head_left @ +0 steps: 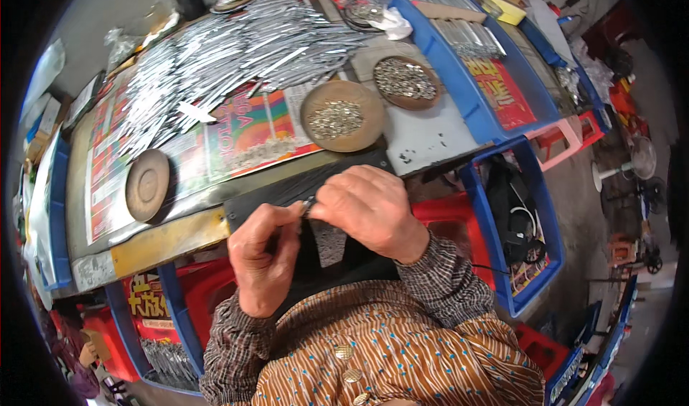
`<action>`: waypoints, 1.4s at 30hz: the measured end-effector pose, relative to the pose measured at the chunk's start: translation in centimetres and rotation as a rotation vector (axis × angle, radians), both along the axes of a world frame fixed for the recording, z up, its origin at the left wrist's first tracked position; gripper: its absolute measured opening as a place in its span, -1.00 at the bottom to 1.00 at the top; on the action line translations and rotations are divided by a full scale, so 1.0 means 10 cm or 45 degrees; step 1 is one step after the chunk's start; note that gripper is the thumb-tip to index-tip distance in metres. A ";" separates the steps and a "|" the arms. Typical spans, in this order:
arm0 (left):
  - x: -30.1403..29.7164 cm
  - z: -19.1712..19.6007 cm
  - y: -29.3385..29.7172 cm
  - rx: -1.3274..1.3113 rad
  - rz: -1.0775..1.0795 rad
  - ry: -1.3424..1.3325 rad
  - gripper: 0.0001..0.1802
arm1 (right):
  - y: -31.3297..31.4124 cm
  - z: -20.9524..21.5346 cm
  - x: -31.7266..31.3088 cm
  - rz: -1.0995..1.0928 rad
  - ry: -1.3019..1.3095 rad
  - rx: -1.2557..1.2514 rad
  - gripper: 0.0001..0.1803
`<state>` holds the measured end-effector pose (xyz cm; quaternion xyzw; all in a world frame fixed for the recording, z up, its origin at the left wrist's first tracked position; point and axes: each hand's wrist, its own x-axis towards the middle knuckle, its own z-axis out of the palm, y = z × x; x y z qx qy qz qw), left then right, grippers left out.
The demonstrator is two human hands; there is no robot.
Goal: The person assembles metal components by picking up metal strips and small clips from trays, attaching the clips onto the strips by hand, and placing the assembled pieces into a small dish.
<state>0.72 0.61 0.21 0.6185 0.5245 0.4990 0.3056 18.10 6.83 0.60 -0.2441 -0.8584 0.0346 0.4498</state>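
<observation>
Dark metal, apparently, is the small part pinched where the fingertips of the left hand and right hand meet, about equally near both, on the near side of the largest brown dish, its long axis too hidden to tell.

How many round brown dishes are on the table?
3 clearly visible: the left dish, the centre dish holding small shiny pieces, and the right dish beside it, also holding some. Others may be hidden.
</observation>
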 end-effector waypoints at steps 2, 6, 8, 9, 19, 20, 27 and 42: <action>-0.01 -0.04 0.00 0.056 0.029 -0.026 -0.83 | 0.02 0.00 -0.01 0.037 -0.104 0.051 -0.75; 0.01 0.13 0.03 0.277 0.041 0.357 -0.81 | 0.04 0.00 -0.06 0.014 -0.039 0.209 -0.76; 0.00 0.08 0.06 0.272 0.019 0.383 -0.80 | 0.06 -0.04 -0.03 0.000 -0.079 0.217 -0.75; -0.03 0.06 0.05 0.270 0.012 0.424 -0.80 | 0.05 -0.05 -0.04 0.002 -0.103 0.230 -0.74; 0.04 -0.06 -0.09 -0.195 0.023 -0.536 -0.83 | -0.03 -0.15 -0.15 0.216 0.317 -0.228 -0.73; 0.04 -0.06 -0.10 -0.250 -0.002 -0.677 -0.83 | -0.03 -0.16 -0.14 0.234 0.327 -0.225 -0.73; 0.03 -0.03 -0.04 -0.279 -0.121 -0.782 -0.91 | -0.06 -0.31 -0.14 0.838 1.061 -1.899 -0.83; 0.01 -0.10 -0.06 -0.307 -0.055 -0.923 -0.92 | -0.23 -0.23 -0.28 0.264 0.721 -0.982 -0.84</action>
